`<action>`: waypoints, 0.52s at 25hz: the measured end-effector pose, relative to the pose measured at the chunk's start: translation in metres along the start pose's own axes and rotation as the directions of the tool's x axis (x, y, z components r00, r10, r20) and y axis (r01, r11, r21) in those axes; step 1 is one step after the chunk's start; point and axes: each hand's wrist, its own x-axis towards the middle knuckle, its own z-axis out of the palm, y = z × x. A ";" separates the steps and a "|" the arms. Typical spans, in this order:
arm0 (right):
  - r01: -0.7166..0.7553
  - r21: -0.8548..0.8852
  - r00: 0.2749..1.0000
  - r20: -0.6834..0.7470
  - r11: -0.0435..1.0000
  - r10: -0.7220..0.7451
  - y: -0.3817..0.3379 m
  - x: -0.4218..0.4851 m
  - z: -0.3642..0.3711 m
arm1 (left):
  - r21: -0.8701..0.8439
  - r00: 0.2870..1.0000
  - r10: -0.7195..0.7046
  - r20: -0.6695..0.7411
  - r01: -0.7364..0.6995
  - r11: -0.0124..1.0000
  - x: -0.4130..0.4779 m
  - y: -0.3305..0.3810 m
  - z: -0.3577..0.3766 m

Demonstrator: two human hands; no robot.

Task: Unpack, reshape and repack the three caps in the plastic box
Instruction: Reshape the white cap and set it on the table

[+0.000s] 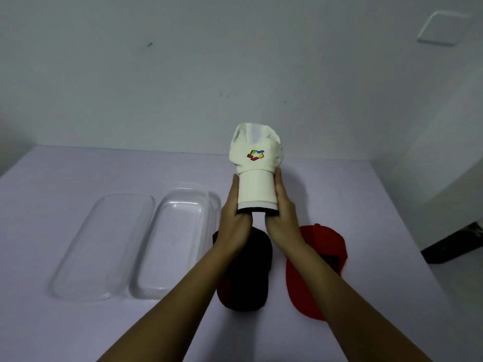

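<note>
The person is holding a white cap [254, 152] up above the table [78, 173], with both hands gripping its brim [257, 189]. The left hand [234, 218] is clasping the brim's left edge and the right hand [283, 218] is clasping its right edge, fingers lying close together along the sides and wrapping round it, so the brim is bending into a tight downward curve between the palms. The cap's crown is pointing away from the person, showing a small many-coloured logo on its front, and its dark underside is showing at the near edge of the brim.

Below the forearms, a black cap [251, 278] is lying on the table, partly hidden by the left arm. A red cap [321, 257] is lying just beside it on the right, partly covered by the right arm; the two caps are sitting close but whether they are touching cannot be told.

To the left of the black cap, the clear plastic box [177, 244] is sitting open with nothing in it, and its clear lid [104, 246] is lying flat right next to it, further left
</note>
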 end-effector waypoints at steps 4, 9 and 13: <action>-0.079 0.128 0.996 0.039 0.989 0.074 0.006 -0.016 0.008 | -0.129 0.990 -0.122 0.077 0.131 0.983 -0.012 0.001 -0.003; -0.097 0.143 0.995 0.051 0.985 0.090 0.001 -0.021 0.004 | -0.322 0.967 -0.212 0.141 0.248 0.914 -0.011 0.011 -0.013; -0.034 0.019 0.992 0.126 0.999 0.031 0.007 -0.026 -0.020 | -0.352 0.961 -0.240 0.141 0.275 0.895 0.002 0.003 -0.035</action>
